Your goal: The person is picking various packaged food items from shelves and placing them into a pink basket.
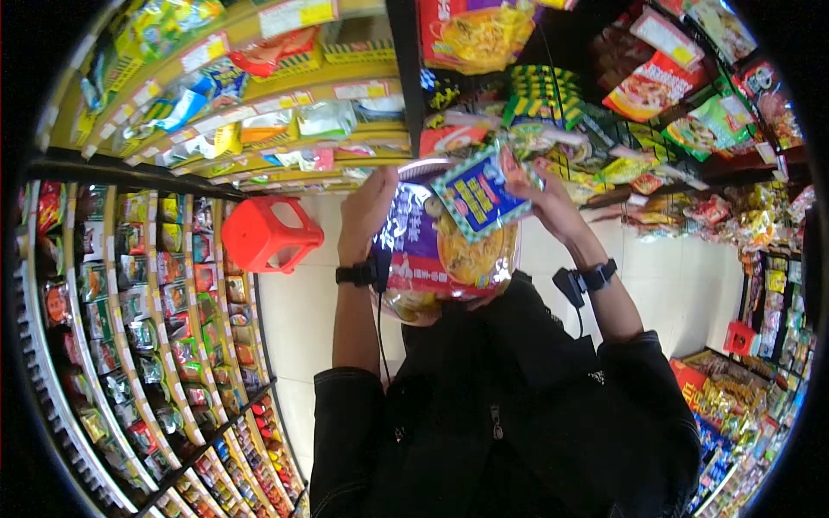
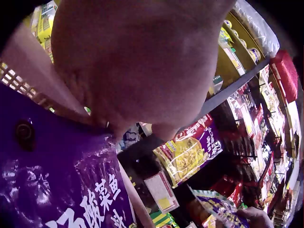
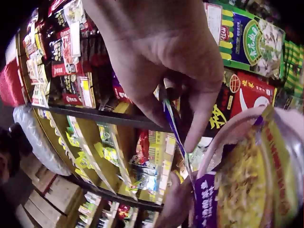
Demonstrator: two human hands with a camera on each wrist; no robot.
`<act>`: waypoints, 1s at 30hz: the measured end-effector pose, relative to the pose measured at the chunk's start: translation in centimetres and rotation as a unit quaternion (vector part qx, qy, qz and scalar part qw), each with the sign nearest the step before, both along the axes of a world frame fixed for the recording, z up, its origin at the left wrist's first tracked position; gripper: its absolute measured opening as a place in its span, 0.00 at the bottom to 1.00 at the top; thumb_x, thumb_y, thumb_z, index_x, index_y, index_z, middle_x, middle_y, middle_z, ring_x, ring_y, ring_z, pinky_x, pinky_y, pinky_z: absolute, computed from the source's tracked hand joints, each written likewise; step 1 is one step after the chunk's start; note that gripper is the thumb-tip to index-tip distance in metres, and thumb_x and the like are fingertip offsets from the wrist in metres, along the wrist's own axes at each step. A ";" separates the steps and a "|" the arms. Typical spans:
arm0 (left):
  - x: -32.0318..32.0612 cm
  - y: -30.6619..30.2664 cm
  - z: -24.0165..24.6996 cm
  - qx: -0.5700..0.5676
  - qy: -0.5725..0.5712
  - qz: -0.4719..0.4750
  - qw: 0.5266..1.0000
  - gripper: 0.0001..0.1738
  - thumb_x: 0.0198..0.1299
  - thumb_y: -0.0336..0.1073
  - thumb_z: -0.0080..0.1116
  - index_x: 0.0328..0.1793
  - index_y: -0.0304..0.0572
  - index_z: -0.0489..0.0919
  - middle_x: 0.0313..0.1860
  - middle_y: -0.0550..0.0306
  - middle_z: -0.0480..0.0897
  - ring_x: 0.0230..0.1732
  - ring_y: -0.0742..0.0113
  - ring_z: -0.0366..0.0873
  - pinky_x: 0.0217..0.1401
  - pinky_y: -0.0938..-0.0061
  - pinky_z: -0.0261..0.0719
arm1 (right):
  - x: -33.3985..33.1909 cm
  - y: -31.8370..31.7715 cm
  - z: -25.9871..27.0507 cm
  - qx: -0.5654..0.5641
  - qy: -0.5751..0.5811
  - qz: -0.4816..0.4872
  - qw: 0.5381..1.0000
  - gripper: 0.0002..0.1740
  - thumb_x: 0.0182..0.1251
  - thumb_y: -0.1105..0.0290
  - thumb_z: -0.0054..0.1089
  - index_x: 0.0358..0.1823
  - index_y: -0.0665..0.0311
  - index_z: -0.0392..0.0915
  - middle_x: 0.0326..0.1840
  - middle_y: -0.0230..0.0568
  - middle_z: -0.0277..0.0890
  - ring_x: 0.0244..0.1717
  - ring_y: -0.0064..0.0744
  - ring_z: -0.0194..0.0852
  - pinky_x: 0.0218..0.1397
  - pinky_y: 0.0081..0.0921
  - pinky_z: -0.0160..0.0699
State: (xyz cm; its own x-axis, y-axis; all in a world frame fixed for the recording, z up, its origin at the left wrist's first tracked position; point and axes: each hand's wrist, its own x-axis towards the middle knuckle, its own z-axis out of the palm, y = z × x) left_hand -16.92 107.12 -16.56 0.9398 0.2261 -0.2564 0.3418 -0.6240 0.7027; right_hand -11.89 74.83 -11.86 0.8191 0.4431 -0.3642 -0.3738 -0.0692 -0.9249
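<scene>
My left hand [image 1: 367, 211] grips the rim of a pale pink basket [image 1: 423, 164]. Inside the basket lies a big purple and red packet [image 1: 410, 233] with a noodle picture, seen close up in the left wrist view as a purple packet [image 2: 95, 164]. Above it, my right hand [image 1: 561, 211] pinches a small blue packet [image 1: 473, 200] with a green checkered border, tilted over the basket. The right wrist view shows that thin packet [image 3: 173, 121] edge-on between thumb and fingers of the right hand [image 3: 166, 52]. Behind the purple packet, the basket's lower contents are mostly hidden.
A red plastic stool [image 1: 259, 233] stands on the pale tiled floor [image 1: 302, 319] at left. Shelves of small packets [image 1: 138, 302] line the left side. Yellow shelves [image 1: 345, 73] and hanging food packets [image 1: 656, 86] are in front; more goods [image 1: 725, 397] stand at right.
</scene>
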 end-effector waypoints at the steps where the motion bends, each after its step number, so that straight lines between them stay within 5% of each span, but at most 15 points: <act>1: -0.7 0.6 -0.4 0.023 -0.004 0.002 1.000 0.32 0.74 0.68 0.38 0.62 0.56 0.80 0.51 0.51 0.88 0.57 0.45 0.83 0.61 0.58 0.77 | 0.0 -0.4 -1.1 0.007 -0.019 0.002 1.000 0.26 0.65 0.63 0.72 0.63 0.62 0.80 0.50 0.34 0.85 0.47 0.22 0.85 0.48 0.26 0.83; 3: -1.8 1.7 -1.5 0.004 0.007 0.024 1.000 0.31 0.71 0.70 0.45 0.62 0.58 0.79 0.48 0.52 0.88 0.54 0.47 0.86 0.57 0.56 0.79 | 0.3 -0.1 -4.5 -0.068 -0.175 0.113 0.976 0.25 0.67 0.65 0.71 0.63 0.63 0.79 0.47 0.37 0.86 0.46 0.24 0.83 0.48 0.26 0.82; 5: -3.6 3.2 -0.7 0.043 0.005 -0.015 0.999 0.33 0.65 0.73 0.52 0.64 0.62 0.78 0.48 0.51 0.88 0.52 0.48 0.87 0.55 0.55 0.82 | -2.1 3.0 -4.0 -0.162 -0.369 0.100 0.909 0.18 0.67 0.68 0.70 0.56 0.64 0.79 0.43 0.35 0.83 0.43 0.25 0.78 0.47 0.27 0.79; 7: -5.9 4.5 -1.0 0.078 -0.022 0.003 0.997 0.38 0.60 0.74 0.58 0.67 0.60 0.76 0.48 0.50 0.88 0.51 0.47 0.87 0.52 0.54 0.83 | -3.5 5.3 -7.7 -0.106 -0.269 0.101 0.952 0.15 0.67 0.69 0.71 0.49 0.63 0.76 0.41 0.34 0.78 0.43 0.25 0.74 0.48 0.30 0.79; 11: -11.0 7.4 0.3 0.080 -0.071 0.019 0.994 0.34 0.62 0.67 0.62 0.67 0.56 0.77 0.52 0.54 0.87 0.50 0.50 0.87 0.50 0.57 0.83 | -5.8 11.8 -4.5 0.006 -0.150 0.076 0.986 0.15 0.72 0.71 0.67 0.52 0.61 0.70 0.53 0.33 0.74 0.51 0.25 0.75 0.48 0.29 0.81; 13: -13.0 9.1 1.2 0.066 -0.038 0.045 0.996 0.31 0.66 0.64 0.58 0.68 0.59 0.76 0.54 0.54 0.86 0.52 0.50 0.86 0.53 0.56 0.82 | -7.0 14.8 -1.5 0.193 0.082 -0.014 0.978 0.13 0.75 0.75 0.61 0.54 0.61 0.68 0.58 0.33 0.73 0.57 0.28 0.78 0.51 0.32 0.87; 14: -14.0 9.8 1.8 0.071 -0.037 0.050 0.996 0.31 0.66 0.64 0.58 0.68 0.59 0.76 0.54 0.54 0.86 0.52 0.50 0.86 0.53 0.56 0.82 | -7.1 15.7 -2.1 0.192 0.070 -0.011 0.979 0.22 0.75 0.76 0.59 0.66 0.62 0.65 0.62 0.35 0.74 0.61 0.31 0.80 0.55 0.39 0.91; 18: -15.7 13.0 3.6 0.058 -0.011 0.057 0.997 0.27 0.71 0.60 0.53 0.71 0.64 0.75 0.62 0.58 0.83 0.56 0.51 0.85 0.57 0.56 0.80 | -6.7 20.2 -3.8 0.170 0.117 0.075 0.976 0.39 0.76 0.77 0.58 0.83 0.58 0.50 0.70 0.38 0.70 0.65 0.32 0.77 0.60 0.40 0.89; 23: -15.9 18.7 1.3 0.129 -0.036 0.015 0.991 0.32 0.64 0.67 0.59 0.67 0.62 0.80 0.62 0.61 0.80 0.60 0.51 0.82 0.61 0.57 0.79 | -6.5 28.4 -4.8 0.196 0.133 0.115 0.965 0.33 0.74 0.75 0.62 0.76 0.60 0.61 0.62 0.34 0.75 0.67 0.29 0.73 0.65 0.36 0.83; 25: -15.8 22.1 1.7 0.134 -0.019 0.012 0.991 0.34 0.60 0.69 0.62 0.63 0.58 0.82 0.61 0.59 0.80 0.59 0.50 0.83 0.60 0.56 0.79 | -5.9 31.5 -5.5 0.154 0.057 0.250 0.954 0.31 0.72 0.75 0.65 0.74 0.60 0.64 0.61 0.35 0.74 0.65 0.27 0.73 0.67 0.29 0.77; 26: -15.8 23.8 2.0 0.137 0.000 0.027 0.990 0.34 0.60 0.67 0.64 0.66 0.60 0.81 0.61 0.60 0.79 0.58 0.52 0.83 0.58 0.56 0.80 | -4.8 33.2 -6.8 0.130 -0.055 0.349 0.926 0.38 0.73 0.70 0.66 0.80 0.54 0.56 0.64 0.32 0.71 0.64 0.22 0.70 0.68 0.27 0.74; 27: -15.7 25.6 2.3 0.139 0.019 0.041 0.989 0.34 0.59 0.65 0.65 0.69 0.63 0.79 0.60 0.60 0.79 0.57 0.53 0.83 0.56 0.56 0.81 | -4.2 34.5 -8.1 0.136 -0.051 0.347 0.926 0.38 0.73 0.70 0.66 0.80 0.54 0.56 0.64 0.32 0.71 0.64 0.22 0.70 0.68 0.27 0.74; 29: -15.7 29.5 2.2 0.146 0.015 0.007 0.989 0.37 0.58 0.61 0.68 0.73 0.63 0.75 0.60 0.60 0.79 0.55 0.53 0.84 0.54 0.56 0.82 | -3.7 37.5 -6.5 0.052 -0.153 0.444 0.881 0.38 0.72 0.64 0.69 0.78 0.54 0.60 0.63 0.32 0.72 0.67 0.21 0.67 0.68 0.26 0.73; 30: -15.6 31.2 2.3 0.119 0.025 0.019 0.992 0.37 0.58 0.60 0.69 0.73 0.63 0.75 0.60 0.60 0.78 0.53 0.53 0.85 0.53 0.56 0.82 | -3.0 38.8 -4.8 0.084 -0.128 0.442 0.884 0.30 0.71 0.56 0.70 0.70 0.58 0.71 0.61 0.35 0.75 0.68 0.26 0.69 0.68 0.28 0.72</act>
